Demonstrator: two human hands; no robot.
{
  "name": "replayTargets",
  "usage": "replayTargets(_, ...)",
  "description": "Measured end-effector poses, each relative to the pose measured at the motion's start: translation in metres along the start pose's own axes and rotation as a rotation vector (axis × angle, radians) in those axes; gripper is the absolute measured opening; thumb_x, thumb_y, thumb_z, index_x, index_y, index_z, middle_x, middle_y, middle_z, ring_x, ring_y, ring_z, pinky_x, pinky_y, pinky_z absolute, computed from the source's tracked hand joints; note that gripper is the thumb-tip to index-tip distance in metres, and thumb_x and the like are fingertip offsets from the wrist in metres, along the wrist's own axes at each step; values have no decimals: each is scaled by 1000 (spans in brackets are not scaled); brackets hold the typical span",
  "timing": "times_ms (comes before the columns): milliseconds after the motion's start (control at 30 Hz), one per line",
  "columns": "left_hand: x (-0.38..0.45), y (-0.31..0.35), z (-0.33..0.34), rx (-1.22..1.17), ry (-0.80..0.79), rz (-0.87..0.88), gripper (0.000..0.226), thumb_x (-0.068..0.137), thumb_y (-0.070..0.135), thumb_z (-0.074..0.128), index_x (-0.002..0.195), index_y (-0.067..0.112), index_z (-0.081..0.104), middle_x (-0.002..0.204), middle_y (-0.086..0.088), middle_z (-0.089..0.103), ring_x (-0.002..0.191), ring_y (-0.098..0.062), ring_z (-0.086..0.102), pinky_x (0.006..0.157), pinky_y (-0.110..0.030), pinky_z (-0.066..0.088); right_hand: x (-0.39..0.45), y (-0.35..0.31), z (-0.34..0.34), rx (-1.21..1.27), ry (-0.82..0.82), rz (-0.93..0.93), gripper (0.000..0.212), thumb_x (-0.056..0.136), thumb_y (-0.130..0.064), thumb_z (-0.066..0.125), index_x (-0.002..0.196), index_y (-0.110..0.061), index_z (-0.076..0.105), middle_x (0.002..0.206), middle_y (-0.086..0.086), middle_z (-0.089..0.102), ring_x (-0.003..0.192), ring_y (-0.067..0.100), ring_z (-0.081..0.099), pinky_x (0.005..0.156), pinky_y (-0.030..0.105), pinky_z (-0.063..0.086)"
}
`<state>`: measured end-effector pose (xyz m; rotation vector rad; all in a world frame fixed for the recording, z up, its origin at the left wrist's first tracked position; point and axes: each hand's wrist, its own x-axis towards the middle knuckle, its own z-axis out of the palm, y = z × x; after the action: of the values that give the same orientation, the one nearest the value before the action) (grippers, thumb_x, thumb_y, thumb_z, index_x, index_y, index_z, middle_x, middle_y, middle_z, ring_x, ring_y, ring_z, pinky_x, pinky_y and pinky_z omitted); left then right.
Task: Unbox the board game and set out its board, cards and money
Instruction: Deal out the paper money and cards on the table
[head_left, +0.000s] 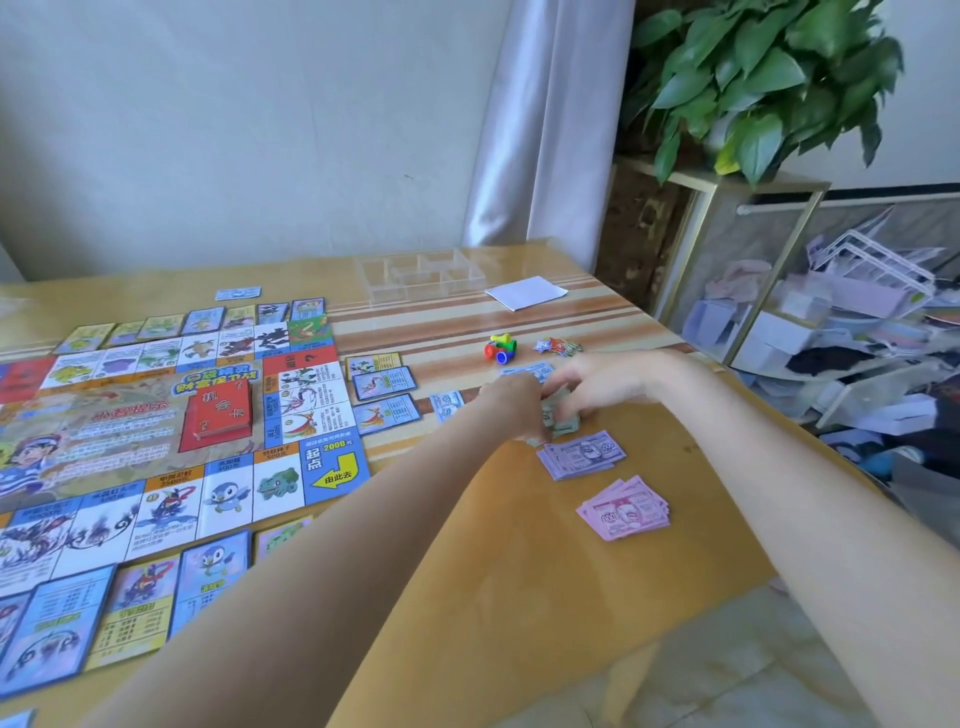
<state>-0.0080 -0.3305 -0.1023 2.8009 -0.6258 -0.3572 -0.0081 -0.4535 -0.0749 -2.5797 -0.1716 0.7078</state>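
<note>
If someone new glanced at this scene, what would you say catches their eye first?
Likely the two hands meeting mid-table, the left hand and right hand both on a greenish wad of notes. Next, the colourful board spread on the left, with a red card deck on its centre. Just nearer than the hands lie a purple money stack and a pink one.

I see a yellow table (519, 545) with brown stripes. The board (156, 426) lies on the left side, with cards (384, 387) around it. Purple money (582, 454) and pink money (623, 509) sit in the middle right. Blue notes (445, 405) lie near the pawns (500, 348). At the top are a clear tray (421, 275) and a white paper (525, 292).
</note>
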Motion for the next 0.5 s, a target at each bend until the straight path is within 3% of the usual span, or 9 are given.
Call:
replayTargets(100,-4,-5,0,-93,55,-3,39,86,21,63,119,3,55,88,-6,54,83,-19,47,59,-24,36,0,1,1,-86,91,-10,12,82,-14,68,94,-16,66,81,-2,58,71,12,51,64,23,38)
replayTargets(167,-7,-14,-6,-175,92,-3,27,87,19,61,108,3,57,77,-3,50,78,-20,48,50,-19,35,1,1,0,143,200,-67,9,81,-7,70,85,-12,65,73,1,57,62,12,50,55,19,41)
replayTargets(233,-11,-28,-16,-506,37,-17,20,86,15,64,100,4,56,78,-4,55,69,-17,55,52,-11,44,3,-2,0,476,293,-145,14,78,0,71,87,-8,63,76,4,63,64,14,54,50,16,44)
replayTargets(267,-15,-37,-22,-753,-25,-1,22,86,10,65,105,2,56,87,-8,61,71,-15,59,60,-11,50,3,-6,-1,605,332,-184,16,78,1,70,86,-8,61,77,6,64,65,14,55,50,15,44)
replayTargets(367,-32,-59,-40,-1332,-209,74,22,90,8,58,111,1,59,100,-13,67,89,-17,67,81,-24,56,3,-27,-4,771,360,-309,18,80,6,66,79,-9,55,76,8,63,58,10,57,52,16,44)
replayTargets(433,-40,-69,-49,-1537,-312,77,26,95,20,49,111,1,59,98,-15,70,89,-20,70,78,-27,57,5,-39,-5,765,326,-365,19,79,6,66,76,-8,55,74,10,62,58,13,56,59,22,46)
replayTargets(500,-45,-77,-54,-1596,-367,45,34,98,27,40,108,0,59,93,-18,71,83,-21,71,72,-27,59,10,-50,-4,758,303,-382,16,79,6,66,76,-8,58,71,8,64,59,16,55,64,28,45)
